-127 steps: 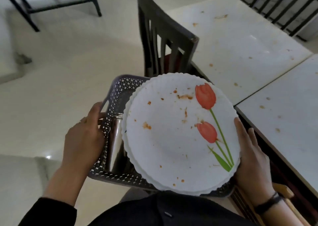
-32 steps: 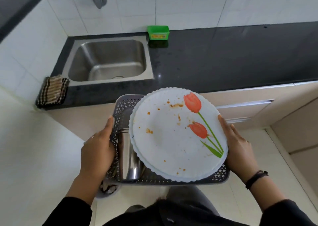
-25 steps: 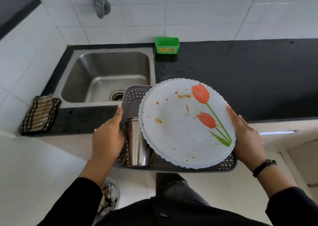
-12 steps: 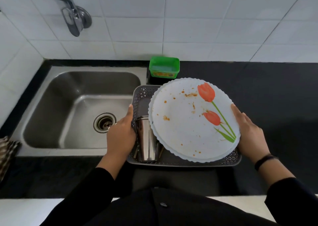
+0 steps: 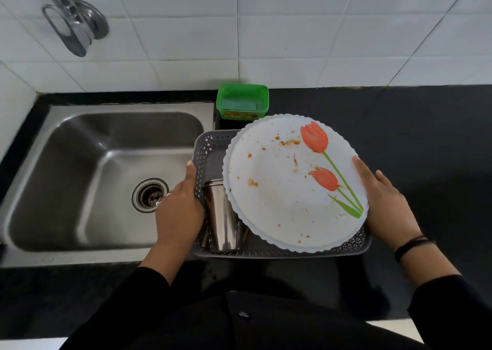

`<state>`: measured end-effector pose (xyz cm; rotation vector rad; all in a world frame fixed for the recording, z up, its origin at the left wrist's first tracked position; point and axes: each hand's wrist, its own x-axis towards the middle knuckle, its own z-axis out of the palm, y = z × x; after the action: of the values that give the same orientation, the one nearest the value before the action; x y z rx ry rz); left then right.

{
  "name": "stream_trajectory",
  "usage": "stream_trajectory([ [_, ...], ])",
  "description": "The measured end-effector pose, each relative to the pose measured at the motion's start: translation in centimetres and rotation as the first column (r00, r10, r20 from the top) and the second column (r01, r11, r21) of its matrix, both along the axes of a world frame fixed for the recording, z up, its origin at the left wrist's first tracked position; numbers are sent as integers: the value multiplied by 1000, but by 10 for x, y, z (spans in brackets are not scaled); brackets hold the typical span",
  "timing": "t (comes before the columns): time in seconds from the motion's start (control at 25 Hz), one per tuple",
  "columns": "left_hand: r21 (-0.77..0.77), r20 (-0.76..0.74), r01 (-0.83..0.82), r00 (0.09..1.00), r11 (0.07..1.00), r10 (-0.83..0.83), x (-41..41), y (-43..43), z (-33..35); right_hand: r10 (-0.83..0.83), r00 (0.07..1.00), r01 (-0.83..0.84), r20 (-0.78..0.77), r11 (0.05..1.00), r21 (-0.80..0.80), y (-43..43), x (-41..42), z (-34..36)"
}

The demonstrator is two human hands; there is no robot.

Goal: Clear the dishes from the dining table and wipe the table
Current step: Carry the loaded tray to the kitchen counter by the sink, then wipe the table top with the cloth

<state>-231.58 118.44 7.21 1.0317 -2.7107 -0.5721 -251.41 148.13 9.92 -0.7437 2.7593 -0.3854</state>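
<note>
A grey perforated plastic basket (image 5: 206,150) rests on or just above the black counter (image 5: 415,136), right of the sink. In it lie stacked white scalloped plates (image 5: 279,200), the top one printed with red tulips and smeared with food, and a steel tumbler (image 5: 222,216) on its side at the left. My left hand (image 5: 178,211) grips the basket's left rim. My right hand (image 5: 383,203) holds its right side, fingers against the plates' edge.
A steel sink (image 5: 106,174) with a drain (image 5: 149,194) lies to the left, a wall tap (image 5: 72,22) above it. A green plastic tub (image 5: 242,101) stands behind the basket against the white tiled wall. Black counter stretches to the right.
I carried the basket from the dining table to the kitchen counter. Over the last second it moved forward over the counter beside the sink. Both hands kept their grip.
</note>
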Motion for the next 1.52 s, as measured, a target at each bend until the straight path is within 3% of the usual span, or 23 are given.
stream_trajectory([
  [0.2,26,2,-5,1000,1000,5,3,5,5,235,967,-195,-101,933,302,8,-7,24],
  [0.36,-20,-29,6,1000,1000,-7,24,13,11,388,912,-303,-134,856,418,-1,12,52],
  [0.48,-89,-68,16,997,996,-22,55,9,16,506,794,-415,-336,856,308,-35,49,75],
  [0.56,-155,-103,0,995,988,-16,80,3,19,499,702,-530,-508,843,96,-69,83,81],
  [0.72,-259,-172,-89,984,962,45,146,-23,24,480,633,-721,-607,650,-238,-148,162,69],
  [0.88,-325,-199,-188,972,927,127,225,-61,19,530,585,-805,-614,471,-361,-230,233,37],
  [1.12,-354,-68,-338,939,872,337,331,-136,-6,684,426,-903,-593,282,-323,-343,317,-15],
  [1.32,-259,247,-336,883,906,398,355,-183,-35,815,297,-954,-498,273,-122,-416,356,-46],
  [1.44,-322,243,-241,913,916,326,362,-195,-44,893,240,-959,-379,278,46,-433,371,-59],
  [1.52,-412,123,-171,963,895,241,368,-199,-41,908,229,-953,-350,283,110,-438,378,-64],
])
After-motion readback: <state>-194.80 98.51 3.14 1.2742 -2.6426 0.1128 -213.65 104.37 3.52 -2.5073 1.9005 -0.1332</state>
